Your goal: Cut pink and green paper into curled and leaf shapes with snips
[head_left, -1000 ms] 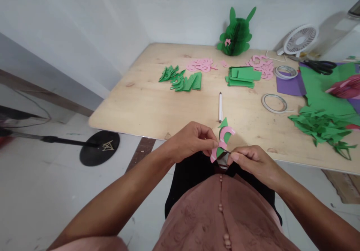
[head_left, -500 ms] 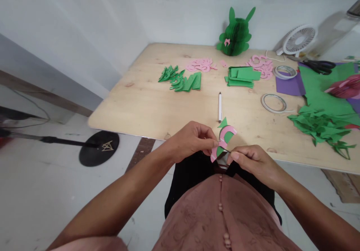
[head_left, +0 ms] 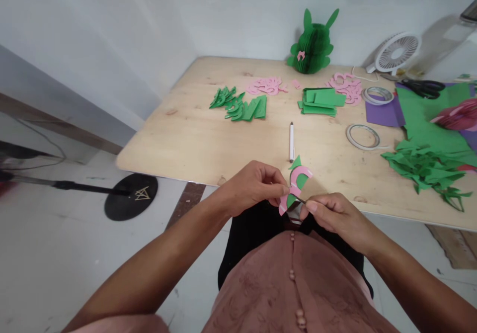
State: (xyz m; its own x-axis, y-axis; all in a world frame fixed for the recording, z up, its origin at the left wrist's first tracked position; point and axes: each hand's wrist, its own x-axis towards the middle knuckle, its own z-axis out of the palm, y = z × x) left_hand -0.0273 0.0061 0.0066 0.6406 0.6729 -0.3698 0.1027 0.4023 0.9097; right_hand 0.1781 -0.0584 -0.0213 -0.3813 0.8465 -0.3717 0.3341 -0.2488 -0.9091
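Note:
Just off the table's front edge, my left hand (head_left: 263, 184) pinches a paper cutout (head_left: 297, 179), a pink curved piece lying over a green one, with short white strips on the pink. From the right, my right hand (head_left: 330, 212) grips a thin dark tool (head_left: 299, 199) whose tip touches the cutout's middle, close to my left fingertips. My fingers hide most of the tool, so its kind cannot be made out. Beyond the cutout a white pen (head_left: 291, 141) lies on the table.
Green paper cutouts (head_left: 244, 109) and pink ones (head_left: 266, 86) lie on the table (head_left: 179, 139). A green honeycomb-paper figure (head_left: 313, 49) stands at the back. Rightward are folded green strips (head_left: 322, 102), tape rolls (head_left: 363, 137), black scissors (head_left: 425, 88), a white fan (head_left: 397, 53) and green scraps (head_left: 421, 166).
Hardly anything differs. Both hands keep their place at the cutout, and the thin tool's tip stays against its middle.

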